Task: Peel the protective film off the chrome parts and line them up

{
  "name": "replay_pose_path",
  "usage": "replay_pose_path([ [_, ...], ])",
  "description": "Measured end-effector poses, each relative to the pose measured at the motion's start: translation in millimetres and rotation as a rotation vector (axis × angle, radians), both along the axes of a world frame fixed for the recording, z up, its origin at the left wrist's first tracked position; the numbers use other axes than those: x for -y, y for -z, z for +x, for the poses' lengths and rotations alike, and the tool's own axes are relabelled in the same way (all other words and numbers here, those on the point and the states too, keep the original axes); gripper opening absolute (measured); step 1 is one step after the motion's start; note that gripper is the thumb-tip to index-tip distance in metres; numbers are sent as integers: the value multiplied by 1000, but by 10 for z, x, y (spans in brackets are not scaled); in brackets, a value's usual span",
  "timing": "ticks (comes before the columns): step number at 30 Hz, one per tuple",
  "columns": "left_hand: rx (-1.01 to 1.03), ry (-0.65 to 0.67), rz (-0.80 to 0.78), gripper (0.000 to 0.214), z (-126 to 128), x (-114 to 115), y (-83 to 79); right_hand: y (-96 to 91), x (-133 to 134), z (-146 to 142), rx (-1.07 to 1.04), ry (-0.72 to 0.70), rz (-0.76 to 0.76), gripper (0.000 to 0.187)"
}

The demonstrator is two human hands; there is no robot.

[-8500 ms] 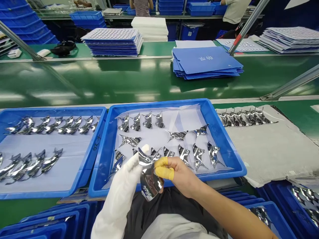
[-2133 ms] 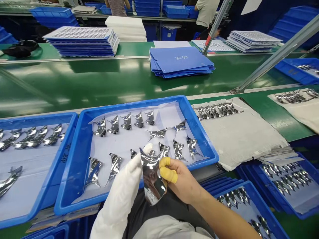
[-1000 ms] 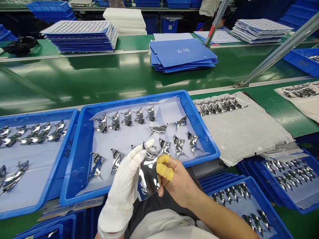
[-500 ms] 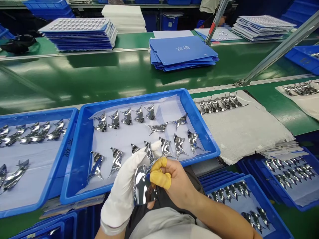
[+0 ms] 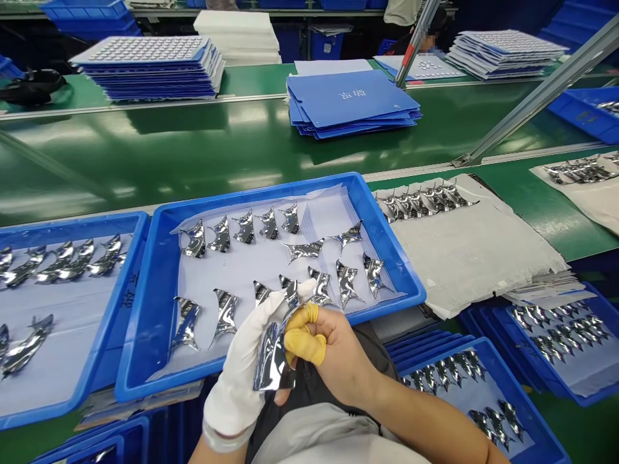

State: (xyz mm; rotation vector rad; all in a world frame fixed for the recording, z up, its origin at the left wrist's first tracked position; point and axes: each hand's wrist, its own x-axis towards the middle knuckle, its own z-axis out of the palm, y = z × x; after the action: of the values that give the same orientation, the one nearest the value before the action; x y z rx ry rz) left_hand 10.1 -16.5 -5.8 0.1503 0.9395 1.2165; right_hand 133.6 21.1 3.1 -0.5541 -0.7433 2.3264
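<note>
A curved, mirror-bright chrome piece [image 5: 271,362] is held up over my lap, in front of the near tray edge. My left hand [image 5: 238,375], in a white glove, grips it from the left with fingers wrapped behind it. Yellow finger cots cover the thumb and index finger of my right hand [image 5: 333,345], which are closed against the piece's upper right edge. Beyond both hands lies a blue tray [image 5: 420,291] lined with white sheet. Pointed chrome pieces [image 5: 347,281] rest in it in rows; my gloved fingers partly hide some of the near row.
Another blue tray [image 5: 140,258] of chrome parts adjoins on the left. On the right lies a stack of pale paper sheets [image 5: 478,248] with chrome parts on top. A slanted metal post [image 5: 527,109] rises behind it. Lower right, a blue tray [image 5: 483,351] holds more parts.
The chrome piece has turned slightly in my hands, so its reflections differ. Both hands have shifted a little, the right one slightly leftward.
</note>
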Motion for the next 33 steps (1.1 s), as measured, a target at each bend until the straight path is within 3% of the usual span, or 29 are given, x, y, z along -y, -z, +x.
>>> replay_pose_path([
  [5,-62,-54,-37,37,-67,88,153,26,-3,-10,-6,-2,-13,20],
  [12,-42,29,-33,51,-14,46,96,62,-3,-4,81,9,-4,28],
  [18,-54,-71,-13,42,-75,74,224,102,-17,10,119,-10,9,27],
  [22,-22,-57,-57,29,-21,9,162,87,-34,7,115,-17,1,30],
  [26,65,106,-75,52,47,-96,51,93,-45,10,104,-24,-6,34],
  [29,45,94,-108,50,64,-135,23,114,-55,10,99,-15,-15,34],
  [33,-99,34,-136,39,47,-144,107,148,-102,40,116,-8,-10,37],
])
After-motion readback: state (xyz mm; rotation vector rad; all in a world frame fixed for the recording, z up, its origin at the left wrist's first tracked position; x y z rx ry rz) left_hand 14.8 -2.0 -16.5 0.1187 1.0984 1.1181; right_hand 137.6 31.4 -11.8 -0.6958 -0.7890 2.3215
